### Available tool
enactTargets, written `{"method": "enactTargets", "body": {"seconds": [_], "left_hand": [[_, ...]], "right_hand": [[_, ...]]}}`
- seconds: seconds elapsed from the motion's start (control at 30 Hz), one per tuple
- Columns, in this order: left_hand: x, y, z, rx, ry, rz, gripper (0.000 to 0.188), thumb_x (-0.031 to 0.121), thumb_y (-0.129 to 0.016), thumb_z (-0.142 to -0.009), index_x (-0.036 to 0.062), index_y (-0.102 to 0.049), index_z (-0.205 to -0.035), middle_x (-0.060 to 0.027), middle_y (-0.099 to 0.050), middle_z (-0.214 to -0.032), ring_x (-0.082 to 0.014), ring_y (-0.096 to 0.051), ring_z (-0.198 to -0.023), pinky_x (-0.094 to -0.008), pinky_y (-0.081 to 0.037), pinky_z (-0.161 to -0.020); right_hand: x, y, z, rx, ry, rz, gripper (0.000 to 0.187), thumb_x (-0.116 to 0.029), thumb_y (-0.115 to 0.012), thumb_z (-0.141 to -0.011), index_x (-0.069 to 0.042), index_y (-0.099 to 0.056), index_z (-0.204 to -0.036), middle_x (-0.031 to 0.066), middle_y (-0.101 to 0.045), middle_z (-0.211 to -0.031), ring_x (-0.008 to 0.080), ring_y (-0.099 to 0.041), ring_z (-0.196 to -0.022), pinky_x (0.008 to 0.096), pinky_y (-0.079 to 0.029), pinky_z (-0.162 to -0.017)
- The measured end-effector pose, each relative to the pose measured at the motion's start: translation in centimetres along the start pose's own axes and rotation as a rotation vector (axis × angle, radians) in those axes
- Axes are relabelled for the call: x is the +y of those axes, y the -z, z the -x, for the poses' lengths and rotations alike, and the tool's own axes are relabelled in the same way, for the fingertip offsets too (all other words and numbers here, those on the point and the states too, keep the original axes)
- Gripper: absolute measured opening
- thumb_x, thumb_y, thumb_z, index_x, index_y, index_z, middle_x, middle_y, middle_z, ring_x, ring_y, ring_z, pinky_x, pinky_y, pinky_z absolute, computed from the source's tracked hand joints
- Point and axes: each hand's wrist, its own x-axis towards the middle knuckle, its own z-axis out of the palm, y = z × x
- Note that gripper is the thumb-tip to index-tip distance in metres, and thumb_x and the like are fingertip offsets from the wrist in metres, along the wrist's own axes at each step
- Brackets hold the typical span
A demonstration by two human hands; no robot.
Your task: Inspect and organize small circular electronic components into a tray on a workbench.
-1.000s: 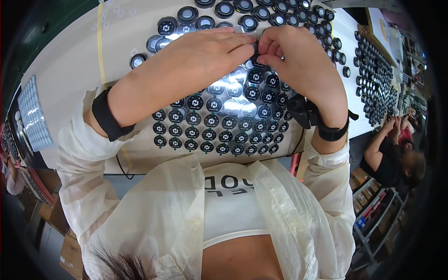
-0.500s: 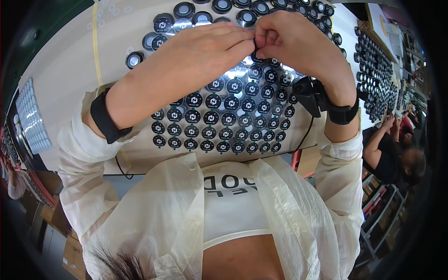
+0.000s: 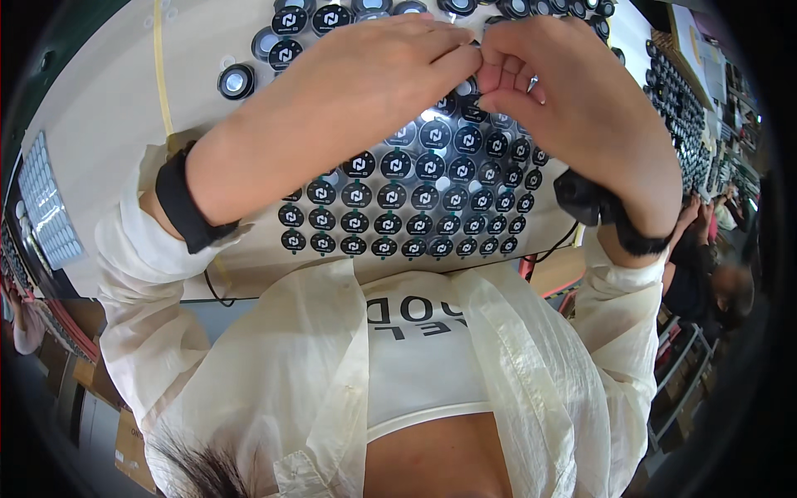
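Note:
My left hand [image 3: 407,70] reaches across the upper rows of a clear sheet of round black labels [image 3: 392,196], palm down, fingers stretched out and close together. Its thumb is hidden. At its fingertips, my right hand [image 3: 552,83] is curled, thumb and forefinger drawn together over the sheet's upper part; I cannot make out what is between them. A small shiny bit shows among its curled fingers. Beyond both hands stand round black parts with pale centres [image 3: 459,5]. Some at the upper left carry a black label with a white mark, such as the labelled part [image 3: 289,21].
One round black part [image 3: 237,81] stands apart at the left, near a yellow tape line [image 3: 161,75]. A tray of pale pieces [image 3: 51,203] lies at the far left. More black parts [image 3: 677,108] cover another table on the right, where a person [image 3: 706,282] sits.
Both hands have shifted slightly right in the picture, still close together. The right wrist has moved right and lower, and its curled fingers now show more. The sheet appears slightly shifted.

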Motion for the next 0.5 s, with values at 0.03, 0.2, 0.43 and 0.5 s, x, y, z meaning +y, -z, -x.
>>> {"method": "enactTargets", "body": {"seconds": [0.03, 0.2, 0.43, 0.5], "left_hand": [[0.3, 0.4, -1.0, -0.03, -0.014, 0.012, 0.04, 0.001, -0.066, -0.081, 0.0022, -0.055, -0.12, -0.0125, -0.06, -0.124, -0.0326, -0.06, -0.112, -0.0379, -0.053, -0.089], [-0.1, 3.7, -0.8, 0.091, -0.088, 0.201, 0.04, 0.003, -0.067, -0.087, 0.0045, -0.058, -0.126, -0.0139, -0.06, -0.129, -0.0297, -0.059, -0.114, -0.0379, -0.048, -0.092], [1.2, 4.1, 0.8, 0.103, 0.313, 1.307, 0.043, 0.001, -0.057, -0.097, -0.0072, -0.045, -0.137, -0.0186, -0.057, -0.132, -0.0258, -0.056, -0.126, -0.0356, -0.044, -0.108], [1.0, 3.7, 1.2, 0.106, 0.323, 1.292, 0.043, 0.0, -0.057, -0.097, -0.007, -0.045, -0.137, -0.0193, -0.057, -0.133, -0.0259, -0.057, -0.126, -0.0359, -0.044, -0.107]], "right_hand": [[-0.9, 0.5, 1.4, 0.054, -0.114, -0.005, 0.009, -0.004, -0.072, -0.08, 0.002, -0.067, -0.084, 0.0157, -0.069, -0.077, 0.0306, -0.069, -0.076, 0.0368, -0.054, -0.072], [2.9, -0.8, 3.9, 0.342, 0.092, -0.358, 0.013, -0.001, -0.073, -0.085, 0.0, -0.061, -0.091, 0.0032, -0.062, -0.086, 0.0116, -0.061, -0.082, 0.0264, -0.048, -0.077], [2.6, -5.5, 4.0, 0.549, 0.148, -1.049, 0.018, -0.001, -0.069, -0.089, -0.001, -0.057, -0.102, 0.0067, -0.063, -0.096, 0.0146, -0.059, -0.093, 0.0283, -0.046, -0.085], [2.3, -6.0, 3.6, 0.594, 0.156, -1.081, 0.018, -0.002, -0.069, -0.089, -0.001, -0.057, -0.102, 0.0066, -0.064, -0.097, 0.0142, -0.06, -0.094, 0.0281, -0.046, -0.086]]}}
